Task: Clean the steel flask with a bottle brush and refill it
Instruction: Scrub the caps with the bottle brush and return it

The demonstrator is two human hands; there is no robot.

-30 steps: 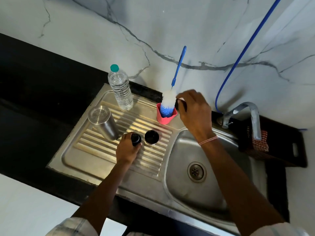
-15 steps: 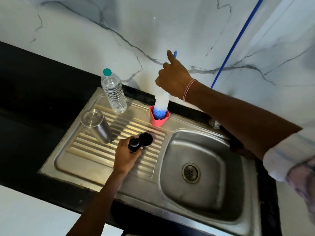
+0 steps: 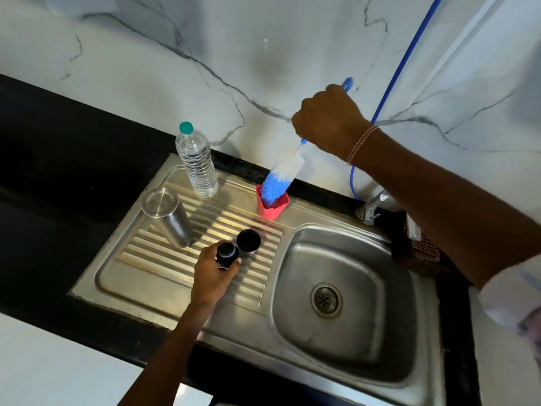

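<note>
Bench (image 3: 58,159), black, ran under a marble-veined wall and carried a steel sink unit (image 3: 164,291) with a ribbed drainboard on the left and a basin (image 3: 345,312) with a round drain on the right.
Tap (image 3: 373,206), steel, stood at the basin's rear edge, with a blue hose (image 3: 392,74) running up the wall above it.
Water bottle (image 3: 197,162), clear plastic with a green cap, stood upright at the drainboard's rear.
Steel tumbler (image 3: 168,216), inverted, stood near the drainboard's left rear.
Right hand (image 3: 329,121) was clenched around the blue handle of the bottle brush (image 3: 282,177), which was tilted, its blue-and-white bristle head still dipping into the pink holder (image 3: 272,208).
Left hand (image 3: 213,273) gripped the dark flask (image 3: 226,252), upright on the drainboard ribs.
Black cap (image 3: 248,240), open side up, lay just beside the flask.
</note>
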